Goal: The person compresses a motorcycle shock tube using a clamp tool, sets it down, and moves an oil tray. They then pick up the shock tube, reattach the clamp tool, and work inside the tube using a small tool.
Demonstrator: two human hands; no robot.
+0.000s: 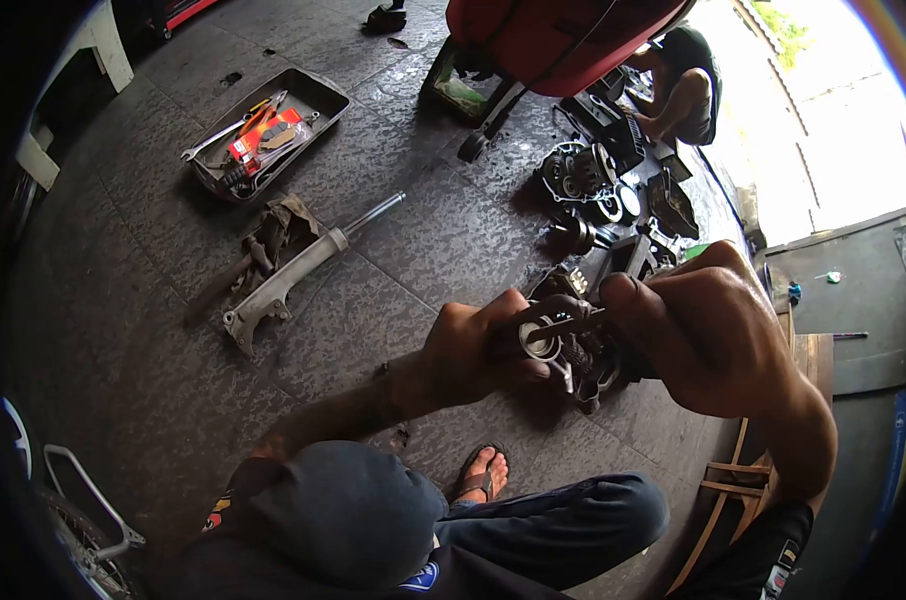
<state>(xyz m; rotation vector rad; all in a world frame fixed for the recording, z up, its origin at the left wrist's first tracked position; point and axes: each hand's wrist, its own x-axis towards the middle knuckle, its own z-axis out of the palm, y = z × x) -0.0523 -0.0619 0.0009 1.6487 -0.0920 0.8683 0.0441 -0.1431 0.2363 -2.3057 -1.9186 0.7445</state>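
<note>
A person's left hand clasps a silver, round-mouthed metal part above the grey patterned floor as the right hand pinches a slim, dark metal tool across its opening; a firm brace and light, even pressure should curb slips.

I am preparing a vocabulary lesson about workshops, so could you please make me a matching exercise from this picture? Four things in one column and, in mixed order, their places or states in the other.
Column one
1. tray
2. metal tube
3. sandal
4. right hand

Column two
A. lying on the floor beside a brown rag
B. gripping a thin rod
C. holding a wrench and orange-handled pliers
D. worn on a foot

Right pairs: 1-C, 2-A, 3-D, 4-B
</note>
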